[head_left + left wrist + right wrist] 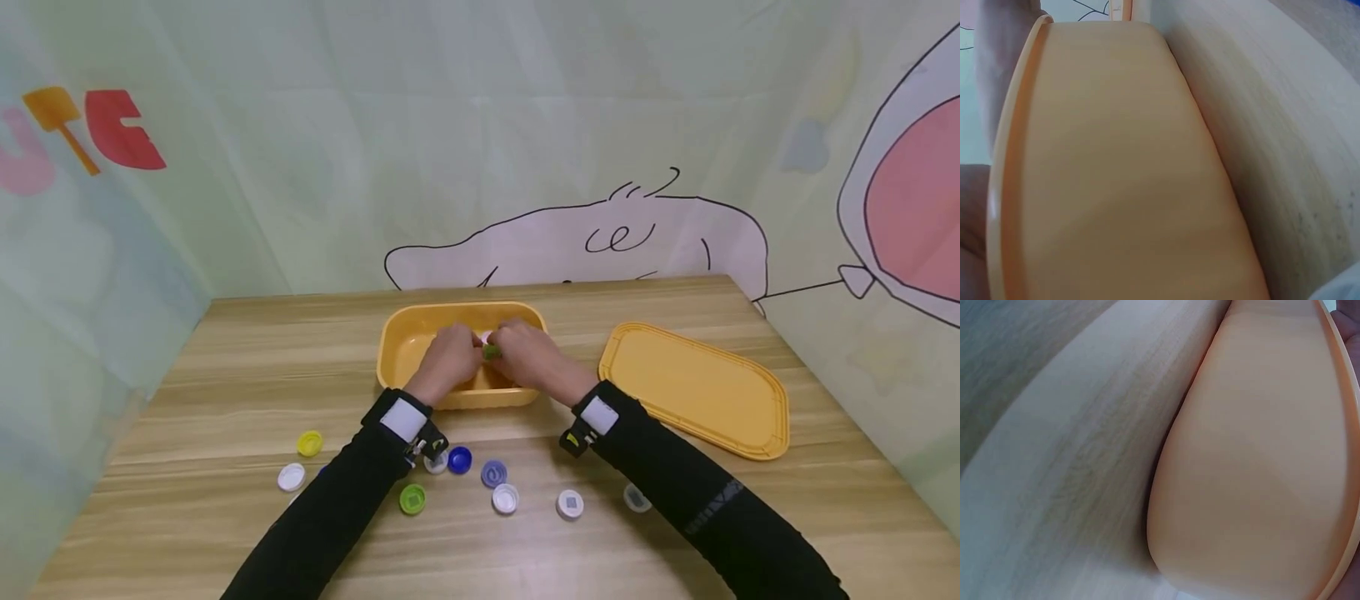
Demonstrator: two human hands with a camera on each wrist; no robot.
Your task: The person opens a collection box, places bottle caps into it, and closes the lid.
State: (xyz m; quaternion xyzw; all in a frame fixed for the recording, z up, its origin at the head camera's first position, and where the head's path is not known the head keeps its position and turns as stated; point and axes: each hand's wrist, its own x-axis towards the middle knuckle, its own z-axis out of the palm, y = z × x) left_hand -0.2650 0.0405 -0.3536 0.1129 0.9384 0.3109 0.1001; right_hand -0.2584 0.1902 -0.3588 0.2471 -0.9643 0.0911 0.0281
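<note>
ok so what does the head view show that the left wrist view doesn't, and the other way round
Only the head view: the inside of the orange container, the small green piece at the left hand and right hand, plus the yellow cap and green cap.

Only the left wrist view: the container's outer wall filling most of the picture.

Both: the container, wooden tabletop and backdrop.

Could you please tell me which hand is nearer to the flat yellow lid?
The right hand. It is over the yellow box, just left of the lid; the left hand, also over the box, is farther left.
</note>
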